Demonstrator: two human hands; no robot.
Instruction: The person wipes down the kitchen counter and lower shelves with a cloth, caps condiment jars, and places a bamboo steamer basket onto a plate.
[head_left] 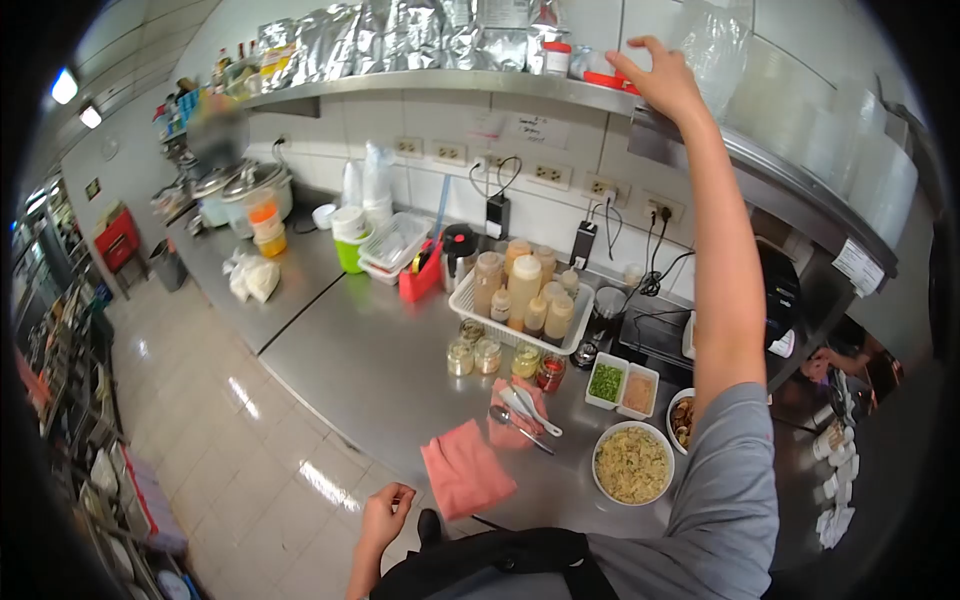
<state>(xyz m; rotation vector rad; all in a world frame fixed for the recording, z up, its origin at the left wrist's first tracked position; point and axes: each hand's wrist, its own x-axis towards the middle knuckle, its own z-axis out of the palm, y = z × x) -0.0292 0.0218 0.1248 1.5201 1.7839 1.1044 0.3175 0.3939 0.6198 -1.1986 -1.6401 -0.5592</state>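
Observation:
My right hand (655, 78) is raised to the steel shelf, its fingers spread and nothing visibly held. Just left of its fingertips lies a flat red item (605, 80), perhaps a lid; whether I touch it I cannot tell. A clear jar with a red lid (557, 58) stands beside that. My left hand (387, 515) hangs low in front of the counter, fingers curled closed with nothing visible in them. Nearest to it is a folded pink cloth (467, 468). A bowl of grain, apparently rice (633, 463), sits on the counter below my right arm.
A white basket (520, 320) holds several squeeze bottles, with small jars (488, 355) in front. Spoons (530, 410) rest on a second pink cloth. Two small tubs, one with chopped greens (606, 383), stand near the rice. Foil pouches (410, 38) line the shelf (430, 88) overhead.

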